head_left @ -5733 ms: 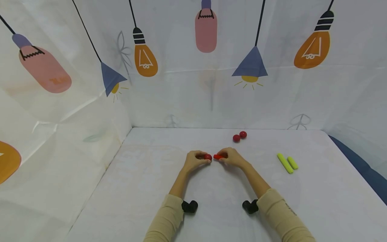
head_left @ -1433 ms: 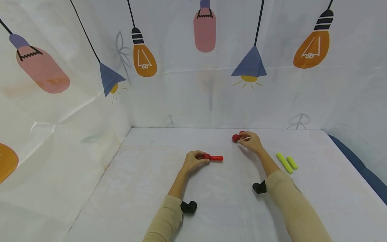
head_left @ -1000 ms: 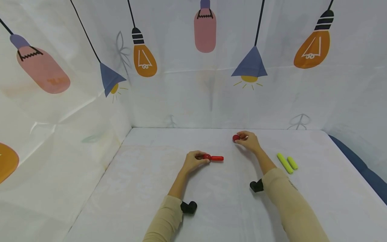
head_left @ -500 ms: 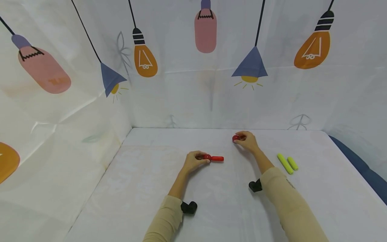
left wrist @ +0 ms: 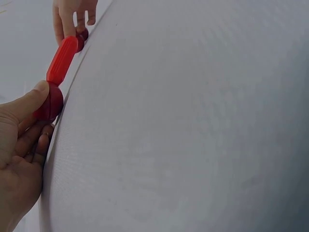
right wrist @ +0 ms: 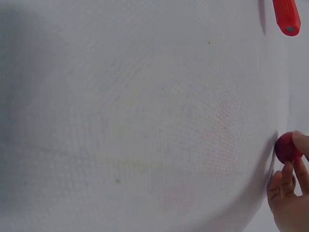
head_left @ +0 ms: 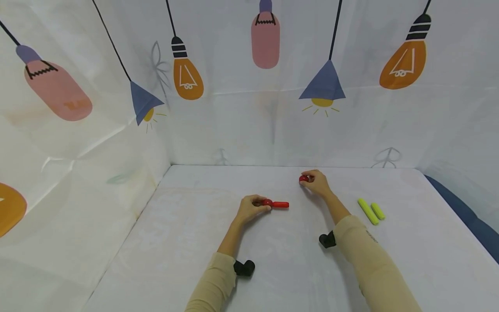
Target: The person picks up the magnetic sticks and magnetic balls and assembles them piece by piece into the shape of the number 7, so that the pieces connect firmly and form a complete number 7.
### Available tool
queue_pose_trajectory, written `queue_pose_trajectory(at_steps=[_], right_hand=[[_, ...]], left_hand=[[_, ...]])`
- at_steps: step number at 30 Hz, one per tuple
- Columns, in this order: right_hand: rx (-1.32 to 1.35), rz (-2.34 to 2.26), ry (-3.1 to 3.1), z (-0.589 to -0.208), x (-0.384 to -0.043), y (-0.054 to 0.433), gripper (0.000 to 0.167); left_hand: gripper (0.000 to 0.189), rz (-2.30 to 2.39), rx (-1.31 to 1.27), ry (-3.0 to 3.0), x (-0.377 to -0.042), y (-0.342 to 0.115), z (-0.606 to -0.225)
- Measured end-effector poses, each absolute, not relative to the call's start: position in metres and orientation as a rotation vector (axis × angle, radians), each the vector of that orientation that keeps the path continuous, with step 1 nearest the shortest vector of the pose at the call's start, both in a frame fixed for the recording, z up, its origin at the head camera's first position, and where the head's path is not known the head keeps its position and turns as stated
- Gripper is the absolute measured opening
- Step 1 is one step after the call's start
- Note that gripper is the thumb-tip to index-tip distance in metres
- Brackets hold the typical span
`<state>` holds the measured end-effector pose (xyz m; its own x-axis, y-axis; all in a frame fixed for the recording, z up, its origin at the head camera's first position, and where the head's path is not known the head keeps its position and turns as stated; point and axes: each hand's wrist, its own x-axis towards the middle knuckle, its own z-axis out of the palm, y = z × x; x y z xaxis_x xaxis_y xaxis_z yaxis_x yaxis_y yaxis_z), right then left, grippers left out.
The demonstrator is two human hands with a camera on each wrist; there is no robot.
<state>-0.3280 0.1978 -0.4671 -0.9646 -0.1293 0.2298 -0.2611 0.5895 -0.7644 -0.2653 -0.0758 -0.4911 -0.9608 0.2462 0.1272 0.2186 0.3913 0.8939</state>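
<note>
In the head view my left hand (head_left: pixel 248 209) pinches a dark red ball (head_left: pixel 267 202) between thumb and fingers near the middle of the table. A bright red ribbed stick (head_left: pixel 281 204) juts to the right from that ball, end against it; the left wrist view shows the same red stick (left wrist: pixel 63 60) pointing away from the thumb. Farther back, my right hand (head_left: pixel 317 184) has its thumb and fingers on another red ball (head_left: pixel 303 178), also seen as a red ball (right wrist: pixel 286 147) in the right wrist view. One more red ball (left wrist: pixel 85 34) shows beside it in the left wrist view.
Two yellow-green sticks (head_left: pixel 367 211), one longer than the other, lie on the white table (head_left: pixel 195 242) at the right. A white sheet (head_left: pixel 234 125) printed with lamps hangs behind and to the left. Black camera mounts (head_left: pixel 244 268) sit at both wrists.
Several seconds ago my right hand held the red stick by the left hand's ball. The stick now stays on that ball, and my right hand has moved back to the other balls.
</note>
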Motion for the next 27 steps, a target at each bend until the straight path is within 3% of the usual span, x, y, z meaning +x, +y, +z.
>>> queue_pose_trajectory(at_steps=[27], right_hand=[[0.306, 1.404, -2.801, -0.468, -0.3194, 0.2022, 0.042]], left_hand=[[0.033, 1.69, 0.472, 2.588, -0.2665, -0.0763, -0.4947]])
